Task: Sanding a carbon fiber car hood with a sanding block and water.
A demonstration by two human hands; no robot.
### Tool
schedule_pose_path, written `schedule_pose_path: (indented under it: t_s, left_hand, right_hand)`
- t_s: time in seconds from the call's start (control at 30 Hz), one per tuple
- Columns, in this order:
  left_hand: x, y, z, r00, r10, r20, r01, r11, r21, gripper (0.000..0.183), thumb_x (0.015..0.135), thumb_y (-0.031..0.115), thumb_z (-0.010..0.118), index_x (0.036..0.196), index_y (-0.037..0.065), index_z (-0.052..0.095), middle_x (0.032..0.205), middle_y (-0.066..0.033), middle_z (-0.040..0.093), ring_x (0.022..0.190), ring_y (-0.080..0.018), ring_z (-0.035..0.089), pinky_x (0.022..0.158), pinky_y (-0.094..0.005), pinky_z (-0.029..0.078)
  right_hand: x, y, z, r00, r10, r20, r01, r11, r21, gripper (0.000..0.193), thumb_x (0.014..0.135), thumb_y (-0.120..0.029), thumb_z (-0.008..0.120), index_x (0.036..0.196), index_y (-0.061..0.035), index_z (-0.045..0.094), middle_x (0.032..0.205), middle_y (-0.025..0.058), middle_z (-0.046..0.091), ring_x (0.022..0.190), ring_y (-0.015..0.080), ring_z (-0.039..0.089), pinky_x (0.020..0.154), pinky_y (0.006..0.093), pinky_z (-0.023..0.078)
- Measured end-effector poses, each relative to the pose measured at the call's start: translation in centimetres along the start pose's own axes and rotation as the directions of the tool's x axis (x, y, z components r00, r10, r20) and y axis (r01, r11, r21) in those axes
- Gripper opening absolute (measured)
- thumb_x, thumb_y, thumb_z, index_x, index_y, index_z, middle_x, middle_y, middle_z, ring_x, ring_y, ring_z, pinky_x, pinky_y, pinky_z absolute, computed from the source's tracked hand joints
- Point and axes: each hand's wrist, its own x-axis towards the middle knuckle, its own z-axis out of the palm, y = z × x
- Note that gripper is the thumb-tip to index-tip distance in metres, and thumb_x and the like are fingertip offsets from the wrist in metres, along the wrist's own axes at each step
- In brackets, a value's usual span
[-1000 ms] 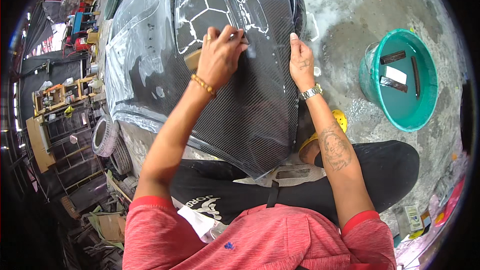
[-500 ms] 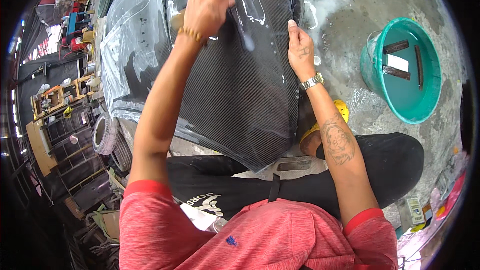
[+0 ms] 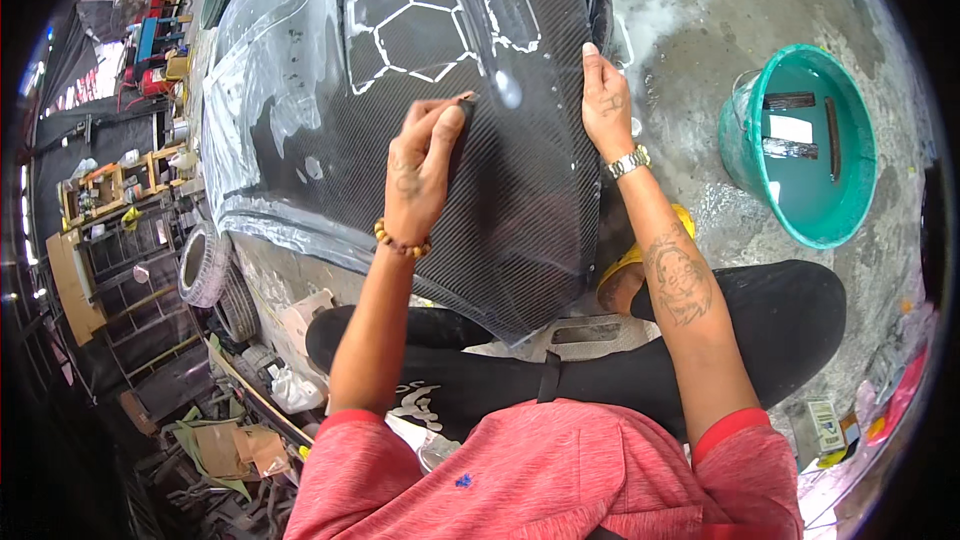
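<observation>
A large black carbon-weave panel [image 3: 520, 230] lies across my lap, wet and glossy, with white hexagon lines on its far part. My left hand [image 3: 425, 165], with a bead bracelet at the wrist, presses a small dark sanding pad [image 3: 462, 120] flat on the panel's middle. My right hand [image 3: 603, 100], wearing a metal watch, rests with fingers spread on the panel's right edge, steadying it.
A teal bucket [image 3: 745, 155] of water with dark sheets floating in it stands on the concrete floor at right. A yellow sandal [image 3: 640, 255] shows under the panel's right side. Shelves, a tyre [image 3: 205, 265] and workshop clutter fill the left.
My left hand slid up toward the hexagon lines, then came back down to the panel's middle. My right hand stayed on the right edge.
</observation>
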Motion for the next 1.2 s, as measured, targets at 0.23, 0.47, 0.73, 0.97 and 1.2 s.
schedule_pose_path:
  t_s: [0.23,0.47,0.73,0.97,1.2]
  left_hand:
    - [-4.7,1.2,4.4,0.909,-0.324,0.262,0.396,0.481,-0.782,0.051,0.108,0.046,0.051,0.123,0.0,0.064,0.098,-0.0093,0.072,0.075,-0.0166,0.071,0.065,-0.0287,0.06]
    - [-5.2,-0.7,7.4,0.943,-0.242,0.227,0.303,0.345,-0.889,0.049,0.11,0.043,0.045,0.128,0.0,0.06,0.108,-0.0126,0.071,0.088,-0.0188,0.07,0.073,-0.0346,0.063]
    - [-7.0,-0.7,7.0,0.959,-0.129,0.253,0.282,0.309,-0.909,0.045,0.112,0.037,0.042,0.135,0.001,0.055,0.123,-0.0133,0.067,0.102,-0.0213,0.069,0.079,-0.0369,0.062]
    - [-7.4,-2.1,6.5,0.962,-0.204,0.182,0.246,0.351,-0.904,0.046,0.111,0.036,0.047,0.14,0.001,0.052,0.118,-0.0137,0.069,0.099,-0.022,0.072,0.081,-0.0358,0.064]
    - [-7.7,-4.1,5.6,0.935,-0.075,0.348,0.356,0.175,-0.918,0.06,0.107,0.051,0.049,0.143,0.002,0.049,0.139,-0.0209,0.057,0.126,-0.0349,0.061,0.1,-0.0566,0.056]
  right_hand:
    - [4.0,-4.1,-4.4,0.893,-0.445,-0.067,0.43,0.888,-0.164,0.035,0.098,-0.026,0.071,0.122,-0.0019,0.062,0.109,0.0121,0.061,0.087,0.0219,0.061,0.078,0.0355,0.053]
    - [-0.5,-11.0,-7.7,0.447,-0.196,0.873,0.21,0.971,0.111,0.034,0.095,-0.018,0.076,0.124,-0.0022,0.069,0.112,0.0037,0.073,0.1,0.011,0.067,0.089,0.0288,0.054]
    - [-2.1,-9.3,-6.7,0.453,-0.061,0.889,-0.07,0.992,0.104,0.022,0.095,-0.011,0.074,0.113,-0.0001,0.069,0.106,0.0034,0.07,0.098,0.0092,0.067,0.087,0.0267,0.056]
    - [-2.6,-9.4,-4.0,0.371,-0.067,0.926,-0.035,0.996,0.086,0.022,0.092,-0.012,0.078,0.106,0.0011,0.067,0.094,0.0032,0.07,0.084,0.0087,0.066,0.072,0.0252,0.056]
    - [-2.0,-8.2,-4.3,0.633,-0.014,0.774,-0.293,0.921,0.256,0.021,0.093,-0.008,0.075,0.095,-0.004,0.054,0.095,0.0007,0.061,0.085,0.0103,0.067,0.069,0.0265,0.065]
